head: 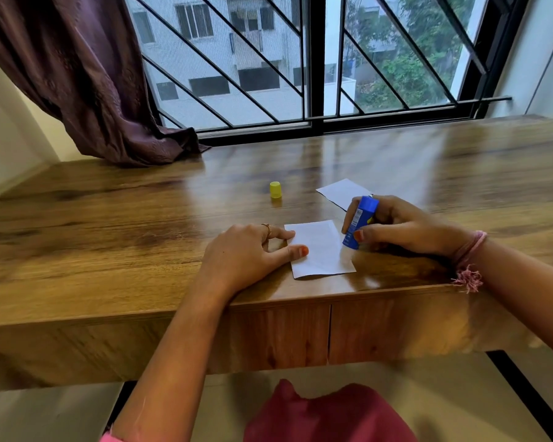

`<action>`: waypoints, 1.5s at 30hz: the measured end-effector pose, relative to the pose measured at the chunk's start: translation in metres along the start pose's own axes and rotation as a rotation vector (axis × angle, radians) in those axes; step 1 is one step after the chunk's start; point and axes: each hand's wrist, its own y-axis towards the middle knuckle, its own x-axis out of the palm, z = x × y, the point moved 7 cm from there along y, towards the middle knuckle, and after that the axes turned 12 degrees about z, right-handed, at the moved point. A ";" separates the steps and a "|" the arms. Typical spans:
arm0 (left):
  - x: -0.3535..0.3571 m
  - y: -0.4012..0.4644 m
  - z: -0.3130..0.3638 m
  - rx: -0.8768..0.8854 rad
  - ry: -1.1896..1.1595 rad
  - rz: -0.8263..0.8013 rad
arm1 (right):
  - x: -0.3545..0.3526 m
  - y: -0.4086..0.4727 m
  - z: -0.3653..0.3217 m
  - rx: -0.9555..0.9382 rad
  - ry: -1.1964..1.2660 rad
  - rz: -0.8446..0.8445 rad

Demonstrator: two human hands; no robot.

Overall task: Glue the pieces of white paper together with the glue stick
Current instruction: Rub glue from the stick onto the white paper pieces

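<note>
Gluing step underway: right hand [396, 226] clamps blue plastic glue stick [359, 223], tip down on near paper's [321, 250] right edge. Left hand [246, 253], fingers flat, pins its left edge near worktop [109, 218] front edge. Second thin white sheet [342, 191] lies behind; yellow cap [275, 189] off. Next, likely: even strokes, then align second sheet.

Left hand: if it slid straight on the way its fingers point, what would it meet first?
The left hand points right across the near paper, so it would probably meet the glue stick in the right hand first, though depth is unclear.
</note>
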 end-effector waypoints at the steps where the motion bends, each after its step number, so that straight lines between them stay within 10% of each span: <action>1: 0.000 0.000 0.000 -0.001 0.001 -0.001 | 0.001 -0.001 -0.001 0.002 0.004 -0.014; 38: 0.001 0.001 -0.002 -0.003 0.013 -0.005 | -0.002 0.002 0.005 -0.024 0.009 -0.031; 45: 0.002 0.000 -0.004 -0.020 0.024 0.022 | -0.049 0.014 0.003 0.036 0.483 0.436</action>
